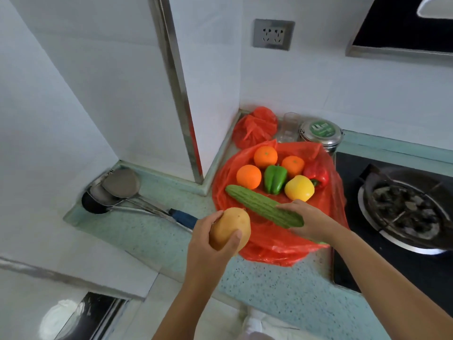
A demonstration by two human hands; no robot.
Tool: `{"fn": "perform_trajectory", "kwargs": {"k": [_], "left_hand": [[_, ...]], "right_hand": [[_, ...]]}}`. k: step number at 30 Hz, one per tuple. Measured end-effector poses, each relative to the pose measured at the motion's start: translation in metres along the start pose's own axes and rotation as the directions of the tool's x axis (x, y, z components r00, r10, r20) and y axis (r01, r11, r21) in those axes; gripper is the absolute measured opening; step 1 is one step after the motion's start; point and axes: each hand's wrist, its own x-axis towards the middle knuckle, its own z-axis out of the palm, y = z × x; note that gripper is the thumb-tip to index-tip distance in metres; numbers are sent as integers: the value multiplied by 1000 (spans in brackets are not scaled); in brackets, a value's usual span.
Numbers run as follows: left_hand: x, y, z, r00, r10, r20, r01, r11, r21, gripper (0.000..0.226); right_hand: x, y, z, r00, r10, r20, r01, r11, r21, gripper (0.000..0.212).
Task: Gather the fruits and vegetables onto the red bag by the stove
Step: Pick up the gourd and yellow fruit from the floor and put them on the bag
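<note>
A red bag [274, 244] lies flat on the counter, left of the stove [402, 207]. On it sit three oranges [248, 176], a green pepper [275, 179], a red pepper [317, 173] and a yellow fruit [299, 188]. My right hand [305, 220] holds the near end of a long green bitter gourd [262, 205], which lies slanted across the bag. My left hand [208, 239] grips a tan potato [230, 228] just above the bag's left edge.
A second, bunched red bag [255, 127], a clear glass [289, 127] and a steel tin with a green lid [321, 133] stand in the back corner. Ladles and a blue-handled utensil [137, 200] lie on the left counter. A dark wok [407, 204] sits on the burner.
</note>
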Motion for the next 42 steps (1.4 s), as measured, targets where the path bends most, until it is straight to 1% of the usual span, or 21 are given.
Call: {"fn": "perform_trajectory", "kwargs": {"k": [4, 8, 15, 18, 23, 26, 29, 32, 36, 42], "left_hand": [[29, 6, 19, 1000, -5, 31, 4, 1000, 29, 43], [50, 6, 40, 998, -16, 68, 13, 999, 43, 41], [68, 7, 69, 996, 10, 91, -15, 999, 52, 36], [75, 5, 78, 994, 33, 107, -41, 996, 79, 39], [91, -3, 89, 992, 66, 108, -73, 995, 62, 43], [106, -5, 97, 987, 113, 112, -122, 989, 83, 46], [123, 1, 106, 974, 171, 152, -186, 978, 93, 49], [139, 11, 116, 946, 251, 207, -275, 956, 98, 48], [169, 21, 132, 898, 346, 270, -390, 912, 129, 46], [209, 27, 163, 845, 355, 399, -432, 894, 120, 48]], "right_hand": [[17, 24, -8, 1000, 7, 23, -7, 1000, -4, 67], [25, 43, -15, 1000, -16, 21, 16, 1000, -9, 66], [25, 61, 2, 998, 10, 62, -11, 1000, 24, 65], [21, 60, 5, 999, 30, 12, -31, 997, 75, 63], [7, 54, 4, 986, 83, -143, -61, 987, 152, 54], [-4, 46, 0, 948, 131, -290, -89, 984, 152, 49], [-13, 35, -4, 862, 163, -480, -105, 984, 145, 43], [-16, 28, -6, 777, 187, -601, -152, 982, 108, 38], [-10, 20, -12, 705, 253, -663, -233, 965, 121, 38], [1, 14, -24, 657, 340, -673, -314, 935, 165, 40]]}}
